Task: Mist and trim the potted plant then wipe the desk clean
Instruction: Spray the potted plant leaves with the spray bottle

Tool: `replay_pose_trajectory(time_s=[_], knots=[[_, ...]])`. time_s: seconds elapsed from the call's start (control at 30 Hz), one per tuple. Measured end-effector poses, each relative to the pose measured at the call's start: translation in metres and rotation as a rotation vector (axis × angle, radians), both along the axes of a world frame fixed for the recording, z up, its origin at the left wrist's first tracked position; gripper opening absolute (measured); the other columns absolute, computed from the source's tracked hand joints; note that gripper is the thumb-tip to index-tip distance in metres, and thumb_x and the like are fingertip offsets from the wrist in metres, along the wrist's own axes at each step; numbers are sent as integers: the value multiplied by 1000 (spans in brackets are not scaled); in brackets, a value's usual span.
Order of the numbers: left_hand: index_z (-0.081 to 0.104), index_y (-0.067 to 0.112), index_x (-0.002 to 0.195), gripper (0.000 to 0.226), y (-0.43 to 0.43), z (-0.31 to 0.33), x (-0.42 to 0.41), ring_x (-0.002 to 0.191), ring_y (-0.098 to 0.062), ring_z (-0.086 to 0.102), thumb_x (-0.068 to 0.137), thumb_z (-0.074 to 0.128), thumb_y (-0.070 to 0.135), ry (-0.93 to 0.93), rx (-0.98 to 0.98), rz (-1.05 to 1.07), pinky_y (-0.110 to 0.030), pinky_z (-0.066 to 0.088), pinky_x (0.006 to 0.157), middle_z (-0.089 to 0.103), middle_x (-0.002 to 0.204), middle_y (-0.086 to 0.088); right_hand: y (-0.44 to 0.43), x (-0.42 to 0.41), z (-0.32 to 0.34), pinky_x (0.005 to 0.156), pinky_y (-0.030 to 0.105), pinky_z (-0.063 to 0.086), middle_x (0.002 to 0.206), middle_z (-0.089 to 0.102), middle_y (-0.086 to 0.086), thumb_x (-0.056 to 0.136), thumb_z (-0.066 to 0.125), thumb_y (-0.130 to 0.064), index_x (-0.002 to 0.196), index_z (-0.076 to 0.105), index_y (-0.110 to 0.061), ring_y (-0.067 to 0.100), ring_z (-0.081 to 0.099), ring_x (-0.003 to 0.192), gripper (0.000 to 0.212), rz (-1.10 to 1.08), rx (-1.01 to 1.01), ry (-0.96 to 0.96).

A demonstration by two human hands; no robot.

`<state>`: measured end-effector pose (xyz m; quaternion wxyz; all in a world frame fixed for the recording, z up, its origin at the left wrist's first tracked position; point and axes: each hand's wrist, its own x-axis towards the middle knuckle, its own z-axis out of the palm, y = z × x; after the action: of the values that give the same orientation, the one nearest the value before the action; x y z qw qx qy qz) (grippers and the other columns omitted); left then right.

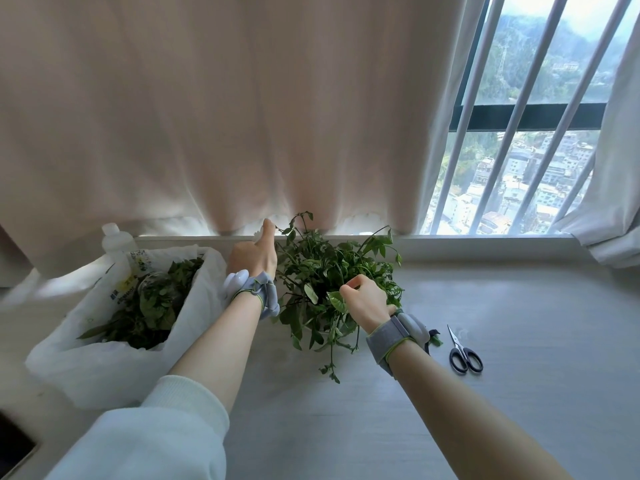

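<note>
Pale grey wood-grain desk is seen running back to a low white ledge under a window fitted with white bars, through which hillside and town buildings are seen far below. Most of the back is covered by a pink-beige curtain, whose hem hangs down to the ledge.

Near the back edge, at the middle of the desk, the plant is set; its pot is hidden by the leaves, and some stems trail forward onto the surface. The left hand is held at the plant's left side with its fingers curled and one digit raised against a top shoot; whether that shoot is pinched cannot be told. The right hand is sunk into the front of the leaves, fingers curled and closed on foliage. Grey bands are worn on both wrists.

Just left of the plant a white plastic bag filled with green cuttings is placed, with a clear bottle behind it. Scissors are laid flat to the right, near the right wrist but apart from it. From the scissors to the right border, and forward between the forearms, plain desk surface is shown.
</note>
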<state>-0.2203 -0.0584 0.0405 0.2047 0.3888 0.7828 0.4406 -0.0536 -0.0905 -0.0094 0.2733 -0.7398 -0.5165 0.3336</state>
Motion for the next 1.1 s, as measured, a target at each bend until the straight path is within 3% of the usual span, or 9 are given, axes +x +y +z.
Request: replay_pose_trajectory(time_s=[0.3, 0.47, 0.73, 0.8, 0.93, 1.1], knots=[[39, 6, 53, 64, 6, 0, -22, 51, -24, 40, 74, 36, 67, -55, -19, 55, -31, 35, 53, 45, 55, -8, -2, 0, 2, 108, 49, 18, 98, 60, 3, 88, 48, -30, 95, 56, -23, 30, 46, 114, 12, -1, 17, 4], [40, 8, 49, 69, 5, 1, -27, 53, -24, 48, 55, 38, 77, -221, -15, 62, -35, 43, 57, 51, 54, -7, 1, -6, 0, 112, 54, 15, 100, 62, 3, 89, 49, -32, 91, 54, -24, 30, 48, 114, 10, -10, 42, 18], [57, 7, 58, 66, -21, -14, -15, 53, -27, 58, 63, 39, 70, -66, -95, -38, -32, 50, 58, 69, 64, -12, -1, -5, -2, 112, 51, 16, 97, 63, 2, 89, 49, -29, 95, 58, -20, 28, 50, 110, 14, -47, 63, 29], [56, 8, 54, 65, -27, -19, -7, 50, -25, 57, 65, 43, 70, -119, -124, -79, -34, 54, 63, 65, 55, -9, -3, -4, -2, 111, 50, 17, 96, 62, 3, 89, 49, -28, 95, 57, -20, 28, 49, 110, 13, -54, 63, 28], [54, 9, 49, 66, -34, -21, 17, 43, -20, 53, 75, 49, 70, -144, -162, -227, -24, 48, 53, 58, 48, -4, -8, 1, -2, 111, 50, 17, 96, 63, 3, 88, 50, -29, 94, 57, -21, 28, 50, 109, 13, -77, 51, 29], [60, 9, 51, 71, -41, -17, 43, 58, -28, 67, 54, 40, 76, -53, -184, -294, -37, 59, 71, 68, 57, -9, -15, 14, -1, 106, 45, 24, 95, 63, 1, 88, 50, -31, 94, 57, -21, 26, 53, 103, 14, -92, 46, 27]])
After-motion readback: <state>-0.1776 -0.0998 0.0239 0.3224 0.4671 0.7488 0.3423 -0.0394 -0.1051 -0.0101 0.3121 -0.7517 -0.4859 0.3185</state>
